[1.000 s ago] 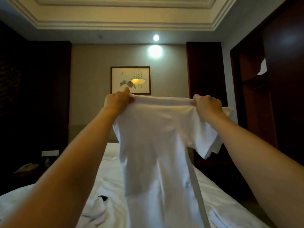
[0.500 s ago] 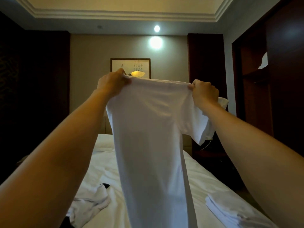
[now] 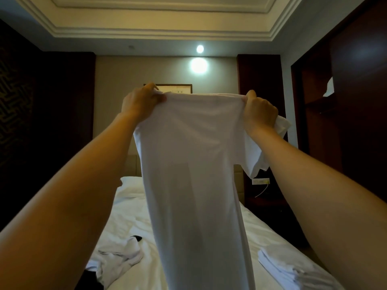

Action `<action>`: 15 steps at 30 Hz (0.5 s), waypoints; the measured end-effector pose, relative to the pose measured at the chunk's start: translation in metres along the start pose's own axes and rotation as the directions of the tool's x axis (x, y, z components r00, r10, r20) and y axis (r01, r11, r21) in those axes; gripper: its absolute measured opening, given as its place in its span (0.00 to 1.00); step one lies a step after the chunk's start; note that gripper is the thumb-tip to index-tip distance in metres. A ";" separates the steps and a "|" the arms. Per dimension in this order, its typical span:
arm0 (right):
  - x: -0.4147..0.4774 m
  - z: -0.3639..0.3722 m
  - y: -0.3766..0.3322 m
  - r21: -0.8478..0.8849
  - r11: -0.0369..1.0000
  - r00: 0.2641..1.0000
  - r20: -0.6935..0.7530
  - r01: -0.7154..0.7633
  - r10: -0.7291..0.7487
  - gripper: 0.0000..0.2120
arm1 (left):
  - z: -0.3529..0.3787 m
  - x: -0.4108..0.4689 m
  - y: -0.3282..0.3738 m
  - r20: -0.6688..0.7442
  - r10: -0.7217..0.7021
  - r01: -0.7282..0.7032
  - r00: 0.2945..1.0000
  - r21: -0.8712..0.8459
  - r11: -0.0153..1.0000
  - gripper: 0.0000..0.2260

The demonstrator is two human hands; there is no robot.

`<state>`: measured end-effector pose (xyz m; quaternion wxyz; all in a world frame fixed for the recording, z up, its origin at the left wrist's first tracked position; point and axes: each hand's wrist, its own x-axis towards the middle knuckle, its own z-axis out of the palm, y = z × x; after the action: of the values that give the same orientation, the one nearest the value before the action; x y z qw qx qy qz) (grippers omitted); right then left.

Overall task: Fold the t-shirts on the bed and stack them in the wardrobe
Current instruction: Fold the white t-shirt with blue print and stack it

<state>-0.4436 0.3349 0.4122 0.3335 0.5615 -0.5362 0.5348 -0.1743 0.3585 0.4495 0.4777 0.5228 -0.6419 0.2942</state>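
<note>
The left grip [image 3: 139,104] and right grip [image 3: 259,114] each clench a top corner of the white t-shirt [image 3: 188,164], held up in the air over the bed [image 3: 129,206], its body hanging straight down. On the bed lie a crumpled white shirt [image 3: 119,254] (left side) and a folded white stack [image 3: 293,268] near the right edge.

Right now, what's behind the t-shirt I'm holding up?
Behind the t-shirt, the top of a picture and the sides of the bed show; the rest of both is covered.
</note>
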 end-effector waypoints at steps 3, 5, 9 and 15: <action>-0.010 -0.006 0.002 0.002 1.000 0.998 0.062 -0.003 0.003 0.18 | 0.000 -0.013 0.002 0.049 -0.011 0.011 0.999 -0.014 1.000 0.16; -0.022 -0.003 0.009 -0.001 1.000 0.989 0.150 -0.019 0.019 0.21 | 0.009 -0.026 -0.001 0.127 -0.038 0.040 0.991 -0.012 0.999 0.17; -0.051 0.016 0.021 -0.086 0.996 0.954 0.298 -0.005 0.030 0.25 | 0.036 -0.053 -0.016 0.275 -0.082 0.094 0.958 -0.032 0.995 0.16; -0.115 0.074 0.042 -0.149 0.989 0.886 0.461 0.023 0.049 0.27 | 0.098 -0.098 -0.042 0.479 -0.140 0.142 0.867 0.032 0.989 0.18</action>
<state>-0.4488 0.2850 0.2785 0.2335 0.6426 -0.6429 0.3455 -0.1641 0.2990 0.3173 0.3253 0.6237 -0.7008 0.1184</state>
